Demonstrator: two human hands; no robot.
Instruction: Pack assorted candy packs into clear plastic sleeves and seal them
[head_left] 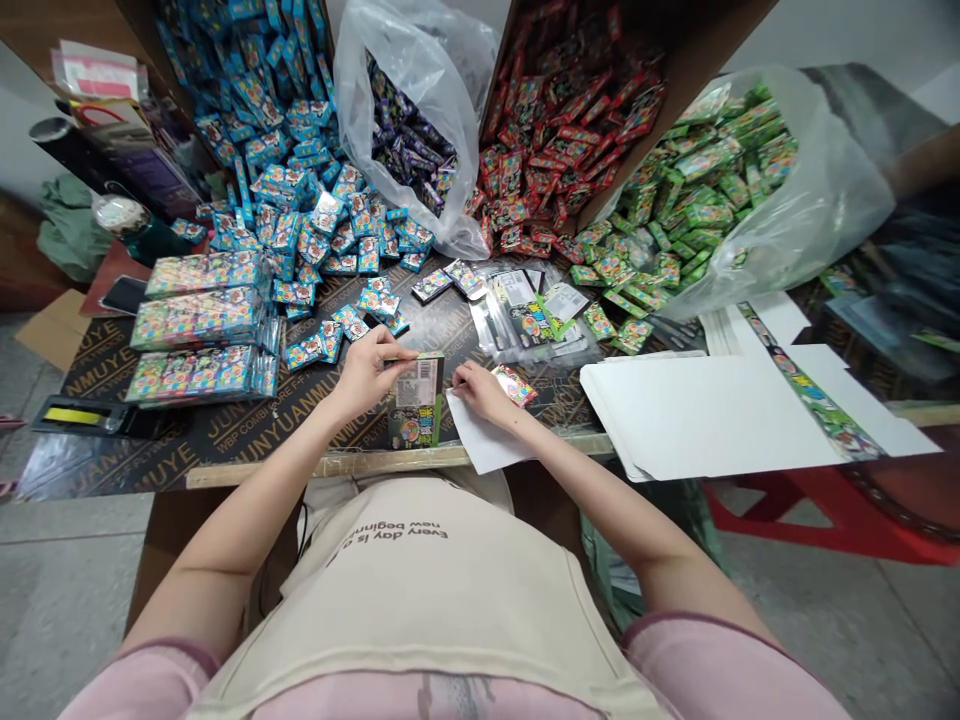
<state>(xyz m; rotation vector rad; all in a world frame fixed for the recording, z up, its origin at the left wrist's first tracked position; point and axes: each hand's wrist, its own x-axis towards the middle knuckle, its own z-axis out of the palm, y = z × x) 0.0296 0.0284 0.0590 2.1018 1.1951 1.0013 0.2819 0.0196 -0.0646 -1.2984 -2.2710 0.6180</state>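
Note:
My left hand (373, 372) pinches the top edge of a clear plastic pouch (417, 415) with printed lettering and a pale label, standing near the table's front edge. To its right, my right hand (480, 390) has its fingers curled on the corner of a white card (487, 440), which overhangs the edge. Beside that hand lies a small red box (515, 384). More flat clear pouches (525, 315) lie in a pile just beyond. Several small blue boxes (330, 340) are loose to the left of my left hand.
At the back are heaps of blue boxes (292, 170), red boxes (555, 140), green boxes (697, 190) and a plastic bag (457, 150) of purple ones. Filled packs (199, 325) are stacked left, near a tape dispenser (94, 415). White cards (675, 415) lie right.

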